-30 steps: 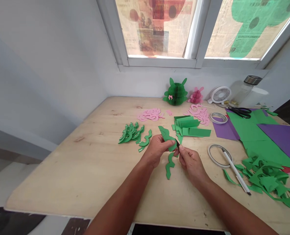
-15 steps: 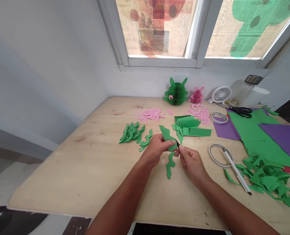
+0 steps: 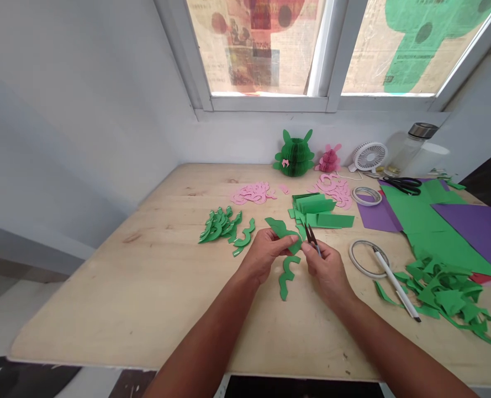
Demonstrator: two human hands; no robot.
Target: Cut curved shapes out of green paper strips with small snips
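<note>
My left hand (image 3: 265, 251) pinches a folded piece of green paper (image 3: 281, 230) with a wavy edge, thumb on top. My right hand (image 3: 326, 269) holds small scissors (image 3: 312, 237), their dark blades pointing up and away from the paper. The right thumb and fingertip are at the paper's right edge. Just below the hands a wavy green cut strip (image 3: 286, 279) lies on the table. Left of them sit a few cut green curved pieces (image 3: 245, 235) and a pile of similar green shapes (image 3: 219, 225).
Behind the hands is a stack of green paper strips (image 3: 315, 209), with pink cutouts (image 3: 254, 193) further left. To the right are a tape roll (image 3: 355, 260), a white pen (image 3: 396, 284) and green scraps (image 3: 448, 298). Black scissors (image 3: 402, 185) lie on coloured sheets; a fan (image 3: 369, 156) stands behind.
The scissors have come away from the green paper and swung upward in my right hand. My right fingertips now meet the paper's edge. The view has shifted slightly.
</note>
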